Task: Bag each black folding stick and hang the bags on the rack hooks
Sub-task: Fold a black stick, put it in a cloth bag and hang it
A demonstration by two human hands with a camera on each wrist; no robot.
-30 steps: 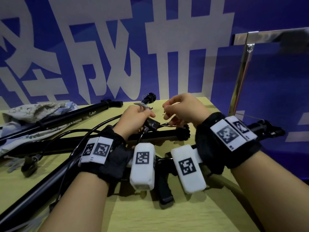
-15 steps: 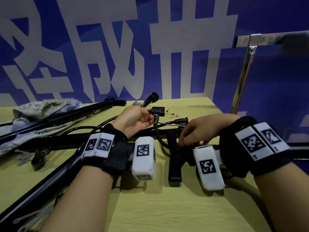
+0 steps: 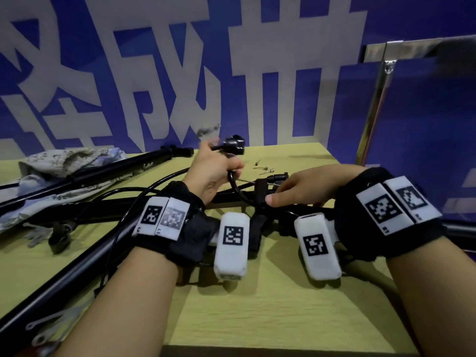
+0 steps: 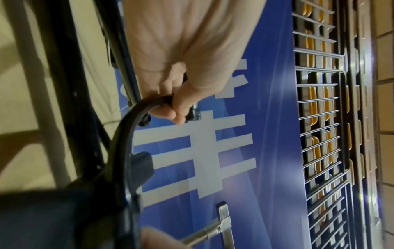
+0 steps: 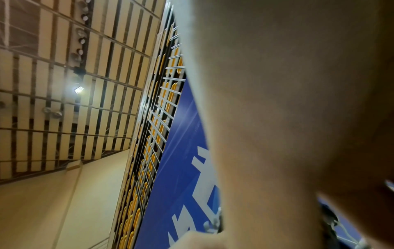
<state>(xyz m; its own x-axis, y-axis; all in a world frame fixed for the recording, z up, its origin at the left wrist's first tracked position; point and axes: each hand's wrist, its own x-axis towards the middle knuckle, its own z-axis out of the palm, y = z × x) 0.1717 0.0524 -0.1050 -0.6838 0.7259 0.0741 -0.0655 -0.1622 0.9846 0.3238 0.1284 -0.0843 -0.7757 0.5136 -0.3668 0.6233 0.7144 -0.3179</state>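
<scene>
Several long black folding sticks (image 3: 103, 171) lie crossed on the yellow table (image 3: 270, 310). My left hand (image 3: 216, 171) grips a thin black hose (image 3: 233, 186) and holds its black end fitting (image 3: 233, 146) raised above the table. The left wrist view shows the same hose (image 4: 121, 143) curving out of the left hand's curled fingers (image 4: 175, 109). My right hand (image 3: 301, 188) lies over one black stick (image 3: 231, 197) in the middle and pinches its black clamp block (image 3: 260, 190) between thumb and fingers. In the right wrist view the palm (image 5: 298, 118) fills the frame and hides the fingers.
A crumpled printed cloth bag (image 3: 64, 163) lies at the back left, under one stick. Small metal needles (image 3: 262, 169) sit near the table's far edge. The chrome rack post (image 3: 373, 112) rises at the right. Another stick (image 3: 64, 274) runs to the front left corner.
The right hand dropped from beside the left hand onto the middle stick and stayed there. The left hand lifted the hose end higher and farther back.
</scene>
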